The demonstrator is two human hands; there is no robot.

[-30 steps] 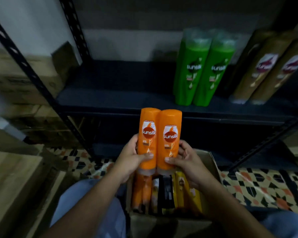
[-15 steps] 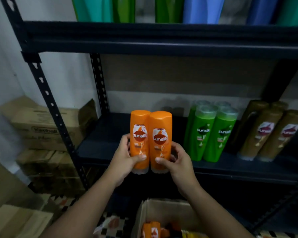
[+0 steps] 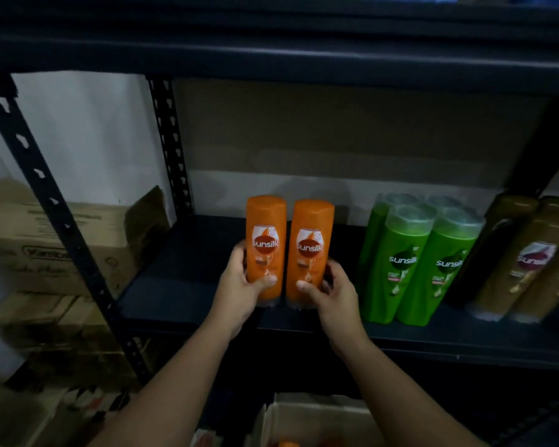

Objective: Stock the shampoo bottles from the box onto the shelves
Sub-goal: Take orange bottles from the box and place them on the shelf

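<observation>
Two orange Sunsilk bottles stand upright, cap down, side by side at the front of the dark shelf (image 3: 181,285). My left hand (image 3: 239,285) grips the left orange bottle (image 3: 266,233) low on its body. My right hand (image 3: 333,290) grips the right orange bottle (image 3: 311,240) the same way. A narrow gap shows between the two bottles. Their bases sit at or just above the shelf board; I cannot tell if they touch it. The open cardboard box (image 3: 317,414) lies below, at the bottom edge, with orange tops just visible.
Green Sunsilk bottles (image 3: 407,262) stand right of the orange pair, then brown ones (image 3: 526,262) at the far right. Bare shelf board stretches left to the perforated black upright (image 3: 62,227). Stacked cardboard cartons (image 3: 46,243) sit outside the rack on the left. Another shelf (image 3: 271,56) runs overhead.
Both hands lifted the orange bottles out of the box and carried them forward onto the shelf level. The bottles have parted slightly. The camera tilted up, so the box dropped to the frame's bottom.
</observation>
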